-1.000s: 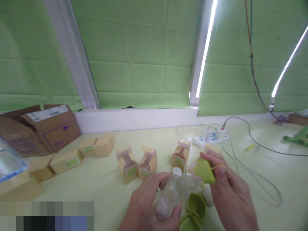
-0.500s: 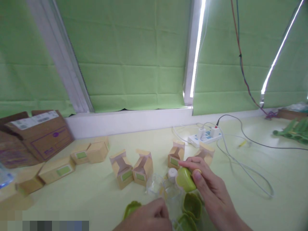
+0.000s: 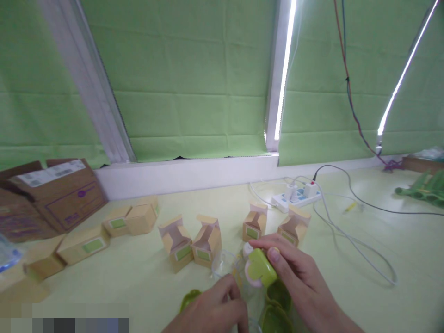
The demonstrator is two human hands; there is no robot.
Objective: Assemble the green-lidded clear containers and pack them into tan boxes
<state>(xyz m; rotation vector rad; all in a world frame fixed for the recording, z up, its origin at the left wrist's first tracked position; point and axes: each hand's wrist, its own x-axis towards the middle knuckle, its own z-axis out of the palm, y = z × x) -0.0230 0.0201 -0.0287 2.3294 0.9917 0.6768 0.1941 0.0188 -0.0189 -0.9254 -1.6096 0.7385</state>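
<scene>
The green case (image 3: pixel 261 270) sits at the bottom middle of my view, pinched in my right hand (image 3: pixel 298 282) above the pale tabletop (image 3: pixel 138 277), its pink-rimmed face turned toward me. Starting at nine o'clock, a brown shipping carton (image 3: pixel 58 192) stands by the wall, with closed tan boxes (image 3: pixel 114 224) lying just in front of it. At about seven o'clock my left hand (image 3: pixel 217 310) is curled, fingertips drawn together on a clear plastic wrapper (image 3: pixel 231 273); how firm that hold is I cannot tell, since the wrapper is blurred. A green lid (image 3: pixel 189 298) lies just left of that hand, touching the table. At twelve o'clock from my hands four opened tan cartons (image 3: pixel 206 240) stand upright in a loose row, near but not touching. My right thumb and fingers close on the case from above and the side. More green pieces (image 3: pixel 277 296) lie under that hand. From two to three o'clock runs a power strip (image 3: pixel 296 196) and looping cables (image 3: pixel 357 240); the tabletop there is otherwise open.
</scene>
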